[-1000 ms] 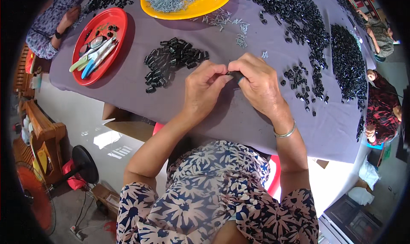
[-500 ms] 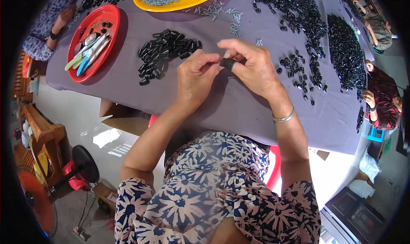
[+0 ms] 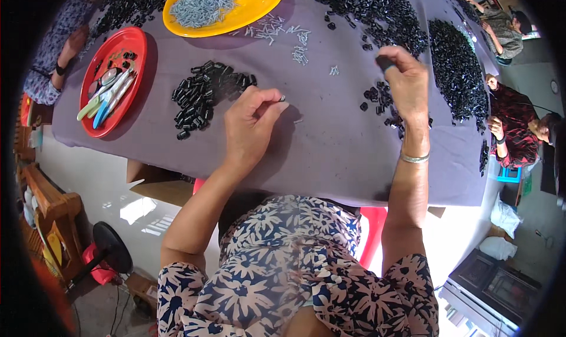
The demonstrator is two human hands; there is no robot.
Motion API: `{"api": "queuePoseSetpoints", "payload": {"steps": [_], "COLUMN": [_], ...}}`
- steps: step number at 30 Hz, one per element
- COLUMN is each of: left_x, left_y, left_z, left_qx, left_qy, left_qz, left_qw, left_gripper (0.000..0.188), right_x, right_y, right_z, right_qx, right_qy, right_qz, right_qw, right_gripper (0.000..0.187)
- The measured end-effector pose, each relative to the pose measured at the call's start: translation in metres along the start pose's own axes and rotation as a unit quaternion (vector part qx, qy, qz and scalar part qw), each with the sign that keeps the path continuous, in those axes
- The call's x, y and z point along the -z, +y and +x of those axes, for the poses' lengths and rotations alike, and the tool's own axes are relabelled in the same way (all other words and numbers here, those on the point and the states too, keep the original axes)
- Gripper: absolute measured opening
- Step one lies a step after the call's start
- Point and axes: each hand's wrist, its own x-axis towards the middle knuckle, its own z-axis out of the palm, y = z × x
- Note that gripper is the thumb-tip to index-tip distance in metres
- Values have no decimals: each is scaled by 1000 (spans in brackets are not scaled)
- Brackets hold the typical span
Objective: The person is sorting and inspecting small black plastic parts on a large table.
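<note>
My left hand (image 3: 252, 125) is over the middle of the cloth, thumb and forefinger pinched on a tiny piece (image 3: 282, 99); only its end shows, too small to name. Farther right, my right hand (image 3: 407, 86) is closed above small black cylindrical pieces (image 3: 384, 99). A black wrap (image 3: 386, 63) covers its thumb tip, and the curled fingers hide whatever may be in them. Left of my left hand lies a heap of similar black pieces (image 3: 197, 101). Small silvery screws (image 3: 300, 39) are scattered beyond my hands.
A yellow plate (image 3: 259, 15) of screws stands at the back. The red tray (image 3: 141, 60) at left holds several handled tools. Large black heaps (image 3: 457, 71) line the far right of the purple-grey cloth (image 3: 336, 160). Co-workers' hands (image 3: 72, 45) show at the edges.
My hands, together before, are now apart. The right one has moved right to the black pieces; the left keeps its pinch. The whole view has shifted slightly.
</note>
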Motion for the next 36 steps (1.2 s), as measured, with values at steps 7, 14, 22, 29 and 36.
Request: {"api": "queuePoseSetpoints", "payload": {"steps": [7, 14, 22, 29, 36], "left_x": [-1, -1, -1, -3, 2], "left_y": [2, 3, 1, 2, -2], "left_z": [1, -1, -1, -1, 0], "left_qx": [-14, -10, 1, -8, -18], "left_qy": [-8, -3, -5, -7, -1], "left_qz": [-5, -8, -32, -15, 5], "left_qw": [1000, 1000, 999, 1000, 1000], "left_gripper": [11, 12, 11, 11, 12], "right_x": [-28, -76, -80, -42, 7], "right_y": [11, 4, 0, -10, 20], "right_z": [5, 19, 24, -12, -33], "right_qx": [30, 102, 16, 11, -43], "right_qy": [-159, -209, -290, -157, -12], "right_qz": [-110, -136, -231, -101, -74], "right_qw": [981, 963, 929, 982, 996], "right_gripper": [23, 19, 20, 16, 12]}}
